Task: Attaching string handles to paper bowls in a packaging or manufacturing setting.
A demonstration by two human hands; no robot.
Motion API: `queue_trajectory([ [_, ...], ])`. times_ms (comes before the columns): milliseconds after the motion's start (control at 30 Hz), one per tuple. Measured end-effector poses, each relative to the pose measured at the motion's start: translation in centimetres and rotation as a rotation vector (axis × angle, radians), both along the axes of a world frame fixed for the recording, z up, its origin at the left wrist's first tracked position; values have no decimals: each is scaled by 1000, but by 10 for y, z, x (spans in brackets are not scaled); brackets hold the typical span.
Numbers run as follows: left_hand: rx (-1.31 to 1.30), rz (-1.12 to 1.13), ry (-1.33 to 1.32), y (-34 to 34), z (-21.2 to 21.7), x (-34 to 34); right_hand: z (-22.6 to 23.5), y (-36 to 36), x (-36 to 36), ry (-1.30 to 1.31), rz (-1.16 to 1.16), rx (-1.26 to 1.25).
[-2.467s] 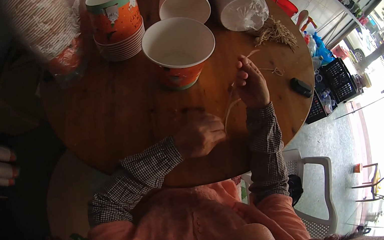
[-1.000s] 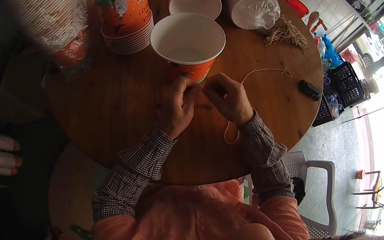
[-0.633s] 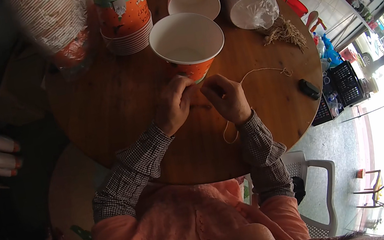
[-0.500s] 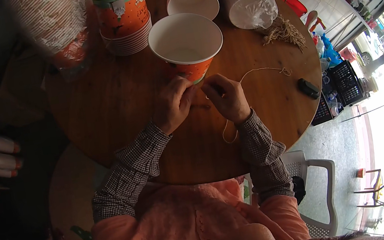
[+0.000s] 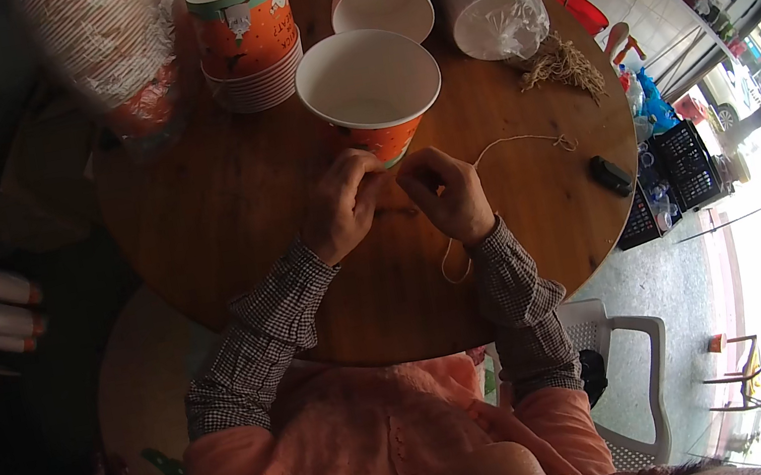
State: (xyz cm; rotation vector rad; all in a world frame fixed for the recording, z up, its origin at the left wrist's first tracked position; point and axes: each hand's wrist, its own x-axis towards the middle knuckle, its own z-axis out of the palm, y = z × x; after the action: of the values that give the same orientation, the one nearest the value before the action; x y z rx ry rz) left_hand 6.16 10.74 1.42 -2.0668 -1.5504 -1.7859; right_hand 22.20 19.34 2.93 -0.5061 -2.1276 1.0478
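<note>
An open paper tub (image 5: 368, 78), white inside and orange outside with a green base edge, stands tilted on the table just beyond my hands. My left hand (image 5: 345, 205) is closed in a pinch against the tub's lower near side; what its fingertips hold is hidden. Close beside it, my right hand (image 5: 447, 194) pinches a thin tan string (image 5: 515, 138). One length of that string runs right across the table to a small curl, and another hangs in a loop below the right hand. A small gap separates the two hands' fingertips.
The round wooden table (image 5: 224, 203) also bears a stack of orange tubs (image 5: 246, 34), nested white tubs (image 5: 382, 6), plastic-wrapped tubs (image 5: 495, 22), a bundle of tan strings (image 5: 566, 70) and a small black object (image 5: 610, 174). A tall wrapped stack (image 5: 103, 52) leans at far left.
My right hand's fingertips have shifted very slightly, and the tub has moved a touch. The left hand stays at the tub's base.
</note>
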Motion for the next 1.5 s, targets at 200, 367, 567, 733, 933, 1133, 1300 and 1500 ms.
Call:
queue_trajectory([
  [200, -41, -31, 25, -3, -2, -1, 3, -3, -1, -29, -42, -12],
  [367, 3, 4, 104, -1, -5, -3, -1, -4, 0, -4, -19, -72],
  [567, 149, 92, 230, -3, -1, -10, -3, -9, -7, 47, 15, -405],
  [733, 250, 304, 225, -13, 38, -29, -2, -16, -7, 210, -24, -442],
  [933, 43, 344, 665, -5, 41, -75, -8, -21, -12, 399, -72, -330],
  [1133, -58, 245, 367, -43, 71, -7, 2, -59, -17, 589, -121, -334],
  [1300, -93, 208, 235, -56, 74, 7, 3, -78, -22, 534, -200, -199],
  [1500, -117, 206, 232, -63, 74, 11, 4, -80, -20, 519, -185, -258],
])
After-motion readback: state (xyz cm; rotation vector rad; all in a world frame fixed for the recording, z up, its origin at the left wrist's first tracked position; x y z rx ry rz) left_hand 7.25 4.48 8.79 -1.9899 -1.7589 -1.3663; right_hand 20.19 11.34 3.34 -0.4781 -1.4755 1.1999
